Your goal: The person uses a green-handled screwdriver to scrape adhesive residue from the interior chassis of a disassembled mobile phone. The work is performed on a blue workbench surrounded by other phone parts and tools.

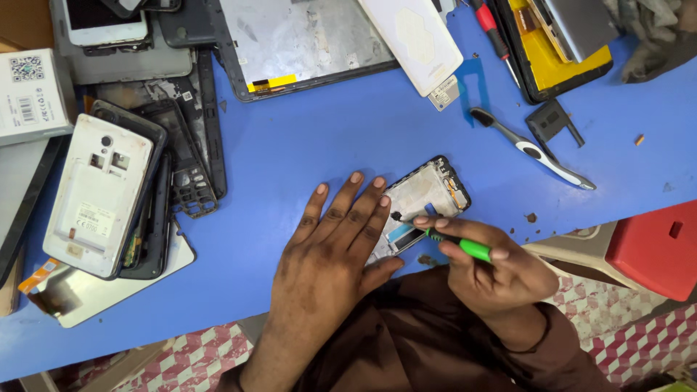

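Near the blue tabletop's (305,145) front edge, the left hand (327,254) lies flat, fingers released, pinning an opened phone frame (425,192) steady while the right hand (501,272) grasps a green-handled screwdriver (465,247), tip on it.

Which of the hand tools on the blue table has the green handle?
The screwdriver held in the right hand, tip on the opened phone. The red-handled one and grey-white one lie untouched farther back.
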